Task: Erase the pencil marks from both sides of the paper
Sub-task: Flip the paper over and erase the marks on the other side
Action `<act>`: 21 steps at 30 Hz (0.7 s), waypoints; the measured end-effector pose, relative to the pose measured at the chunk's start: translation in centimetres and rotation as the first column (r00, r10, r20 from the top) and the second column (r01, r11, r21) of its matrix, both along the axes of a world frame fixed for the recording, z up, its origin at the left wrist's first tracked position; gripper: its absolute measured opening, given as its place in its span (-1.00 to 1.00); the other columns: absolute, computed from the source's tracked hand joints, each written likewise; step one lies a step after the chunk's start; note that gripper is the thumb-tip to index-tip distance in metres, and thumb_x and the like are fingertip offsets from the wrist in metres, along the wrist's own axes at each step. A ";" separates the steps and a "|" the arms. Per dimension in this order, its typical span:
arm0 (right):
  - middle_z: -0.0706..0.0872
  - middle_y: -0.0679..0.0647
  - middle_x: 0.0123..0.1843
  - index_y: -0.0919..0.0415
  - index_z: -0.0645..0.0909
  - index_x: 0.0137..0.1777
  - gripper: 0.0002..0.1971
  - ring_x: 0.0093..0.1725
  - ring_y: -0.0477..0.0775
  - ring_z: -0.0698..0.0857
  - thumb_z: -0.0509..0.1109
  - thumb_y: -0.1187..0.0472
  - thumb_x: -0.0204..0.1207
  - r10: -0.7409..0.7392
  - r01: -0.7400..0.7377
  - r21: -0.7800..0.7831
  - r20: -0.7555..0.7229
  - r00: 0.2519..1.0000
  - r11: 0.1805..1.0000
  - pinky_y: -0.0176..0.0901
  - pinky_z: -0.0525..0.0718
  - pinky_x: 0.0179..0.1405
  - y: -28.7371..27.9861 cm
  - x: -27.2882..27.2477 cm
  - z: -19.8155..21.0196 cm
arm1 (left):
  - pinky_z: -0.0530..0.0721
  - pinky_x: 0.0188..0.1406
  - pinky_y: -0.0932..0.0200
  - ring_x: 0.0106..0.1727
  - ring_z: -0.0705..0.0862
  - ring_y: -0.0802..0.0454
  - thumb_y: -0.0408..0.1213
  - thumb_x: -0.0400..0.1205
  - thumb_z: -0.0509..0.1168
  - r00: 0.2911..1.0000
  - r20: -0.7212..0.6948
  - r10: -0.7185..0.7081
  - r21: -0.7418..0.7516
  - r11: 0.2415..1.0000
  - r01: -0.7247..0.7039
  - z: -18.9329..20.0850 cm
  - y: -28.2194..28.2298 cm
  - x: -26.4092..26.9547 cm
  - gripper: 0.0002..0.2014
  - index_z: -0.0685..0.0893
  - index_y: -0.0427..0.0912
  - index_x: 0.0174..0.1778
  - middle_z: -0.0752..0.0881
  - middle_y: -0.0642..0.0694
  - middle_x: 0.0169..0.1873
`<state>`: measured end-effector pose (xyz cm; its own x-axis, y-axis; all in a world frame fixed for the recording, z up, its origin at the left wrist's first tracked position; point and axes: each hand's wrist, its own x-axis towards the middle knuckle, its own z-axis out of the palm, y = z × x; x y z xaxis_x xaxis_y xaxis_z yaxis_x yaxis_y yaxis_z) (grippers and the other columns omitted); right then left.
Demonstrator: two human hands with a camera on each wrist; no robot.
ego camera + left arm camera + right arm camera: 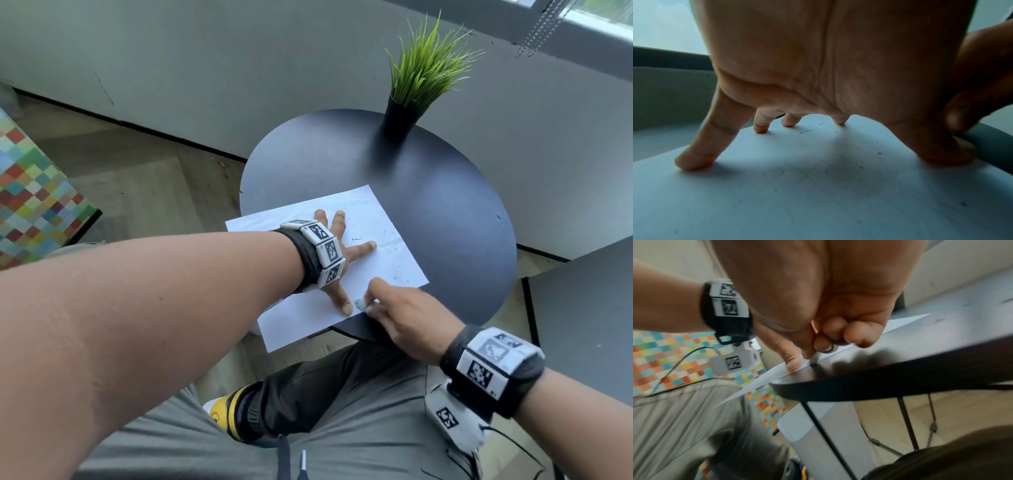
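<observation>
A white sheet of paper (pixel 305 308) lies on the round dark table (pixel 428 205), its near corner hanging over the edge. Dark crumbs and short pencil strokes dot its far right part. My left hand (pixel 342 253) presses flat on the paper with fingers spread; in the left wrist view the fingertips (pixel 692 162) stand on the paper (pixel 818 194). My right hand (pixel 387 305) pinches a small white eraser (pixel 361 304) against the paper just right of my left thumb. In the right wrist view the eraser (pixel 815 357) touches the paper (pixel 764 379) near the table edge.
A black pot with green grass (pixel 411 92) stands at the far edge of the table. A second dark surface (pixel 589 325) sits at the right. A colourful checked piece (pixel 30 198) is at the left. My legs are below the table edge.
</observation>
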<state>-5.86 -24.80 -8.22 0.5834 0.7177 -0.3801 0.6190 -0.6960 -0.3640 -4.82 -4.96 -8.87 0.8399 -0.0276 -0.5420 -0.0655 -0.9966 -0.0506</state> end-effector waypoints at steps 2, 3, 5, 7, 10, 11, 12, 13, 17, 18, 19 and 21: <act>0.72 0.05 -0.10 -0.05 0.40 0.02 -0.84 -0.09 0.23 0.64 0.18 -0.11 0.69 -0.154 0.154 0.005 0.045 0.987 0.988 0.11 0.65 -0.04 -0.5 2.3 -0.1 | 0.16 0.38 -0.73 0.59 -0.31 -0.66 0.66 0.04 0.37 1.000 -0.008 0.002 0.001 1.000 -0.002 0.1 0.0 0.0 0.34 -0.41 0.53 0.55 -0.45 -0.32 0.64; 0.71 0.06 -0.13 -0.05 0.39 -0.01 -0.82 -0.11 0.25 0.63 0.19 -0.13 0.68 -0.222 0.221 0.023 0.073 0.972 0.975 0.13 0.66 -0.05 -0.7 3.4 -0.1 | 0.16 0.38 -0.73 0.59 -0.32 -0.65 0.66 0.04 0.37 1.000 -0.008 0.004 -0.002 1.000 -0.004 0.1 0.0 0.0 0.34 -0.41 0.53 0.55 -0.46 -0.32 0.64; 0.68 0.07 -0.17 -0.02 0.38 -0.02 -0.82 -0.15 0.27 0.62 0.18 -0.10 0.69 -0.238 0.234 0.056 0.098 0.966 0.971 0.14 0.66 -0.09 -0.9 3.5 -0.1 | 0.16 0.39 -0.73 0.59 -0.33 -0.66 0.66 0.03 0.37 1.000 -0.007 0.006 -0.006 1.000 -0.006 -0.1 0.0 -0.1 0.34 -0.41 0.53 0.54 -0.46 -0.31 0.64; 0.68 0.07 -0.17 0.03 0.39 0.02 -0.85 -0.14 0.26 0.62 0.18 -0.03 0.70 -0.088 0.084 0.047 0.090 0.992 0.995 0.11 0.63 -0.10 -0.3 1.4 0.0 | 0.17 0.39 -0.72 0.59 -0.33 -0.65 0.67 0.02 0.36 1.000 -0.003 0.005 -0.007 1.000 -0.005 -0.2 0.0 -0.1 0.34 -0.41 0.54 0.54 -0.47 -0.31 0.64; 0.71 -0.03 -0.11 0.05 0.45 0.06 -0.88 -0.08 0.16 0.65 0.22 0.03 0.70 0.033 -0.033 0.049 0.005 0.999 0.998 0.04 0.61 -0.05 0.1 -0.2 0.2 | 0.16 0.39 -0.73 0.59 -0.33 -0.65 0.67 0.03 0.36 1.000 -0.010 0.001 -0.004 1.000 -0.001 0.0 0.2 -0.1 0.34 -0.41 0.53 0.55 -0.47 -0.31 0.64; 0.72 -0.04 -0.10 0.01 0.46 0.05 -0.89 -0.08 0.14 0.64 0.23 0.00 0.70 -0.013 0.012 0.044 0.021 1.000 0.999 0.02 0.61 -0.04 0.0 0.7 0.1 | 0.15 0.39 -0.74 0.59 -0.33 -0.66 0.66 0.05 0.37 1.000 -0.014 0.000 -0.006 1.000 0.000 0.1 0.1 -0.1 0.33 -0.41 0.53 0.55 -0.47 -0.32 0.64; 0.72 -0.03 -0.10 -0.03 0.46 0.03 -0.87 -0.08 0.13 0.64 0.24 -0.05 0.69 -0.090 0.089 0.041 0.040 0.995 0.995 0.02 0.62 -0.04 -0.2 1.9 0.0 | 0.14 0.39 -0.74 0.59 -0.33 -0.65 0.65 0.06 0.37 1.000 -0.016 0.001 -0.010 1.000 -0.001 0.2 0.0 -0.1 0.33 -0.41 0.52 0.55 -0.48 -0.32 0.64; 0.71 -0.01 -0.11 -0.05 0.45 0.01 -0.84 -0.09 0.14 0.63 0.24 -0.10 0.68 -0.173 0.172 0.037 0.048 0.984 0.984 0.03 0.63 -0.05 -0.5 3.2 0.0 | 0.13 0.39 -0.75 0.60 -0.34 -0.65 0.64 0.07 0.38 1.000 -0.017 0.006 -0.015 1.000 -0.006 0.2 0.0 -0.2 0.33 -0.41 0.52 0.55 -0.48 -0.31 0.64; 0.67 0.04 -0.14 -0.09 0.41 -0.06 -0.79 -0.12 0.13 0.64 0.23 -0.19 0.66 -0.328 0.328 -0.014 -0.001 0.945 0.944 0.07 0.64 -0.05 -1.4 6.3 0.2 | 0.14 0.39 -0.75 0.60 -0.35 -0.62 0.60 0.10 0.42 0.999 -0.032 0.016 -0.029 0.999 -0.017 0.4 0.1 -0.6 0.31 -0.39 0.54 0.56 -0.49 -0.27 0.64; 0.67 0.04 -0.13 -0.09 0.40 -0.05 -0.79 -0.12 0.13 0.65 0.22 -0.19 0.66 -0.335 0.335 -0.023 -0.002 0.942 0.942 0.08 0.65 -0.04 -1.5 6.6 0.4 | 0.15 0.40 -0.74 0.61 -0.34 -0.62 0.59 0.10 0.43 0.999 -0.034 0.004 -0.032 0.999 -0.005 0.6 0.2 -0.8 0.31 -0.38 0.54 0.56 -0.49 -0.25 0.64; 0.68 0.05 -0.13 -0.07 0.40 -0.05 -0.78 -0.12 0.12 0.65 0.22 -0.18 0.66 -0.343 0.343 -0.022 -0.007 0.939 0.939 0.09 0.66 -0.03 -1.6 6.9 0.7 | 0.16 0.40 -0.73 0.61 -0.33 -0.61 0.59 0.11 0.43 0.999 -0.036 -0.015 -0.030 0.999 0.014 0.8 0.5 -1.0 0.30 -0.37 0.54 0.56 -0.48 -0.24 0.65; 0.70 0.03 -0.14 -0.05 0.42 -0.06 -0.78 -0.14 0.10 0.67 0.24 -0.17 0.66 -0.359 0.359 -0.004 -0.022 0.933 0.933 0.06 0.68 -0.07 -1.6 7.2 1.4 | 0.18 0.40 -0.70 0.64 -0.28 -0.57 0.56 0.15 0.44 0.998 -0.039 -0.057 -0.017 0.998 0.056 1.1 1.0 -1.5 0.28 -0.34 0.54 0.58 -0.44 -0.21 0.67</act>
<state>1.37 -26.39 -6.86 0.7938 0.4623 -0.3952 0.3202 -0.8701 -0.3748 -6.35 -3.93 -7.72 0.8149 -0.0831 -0.5736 -0.1231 -0.9919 -0.0311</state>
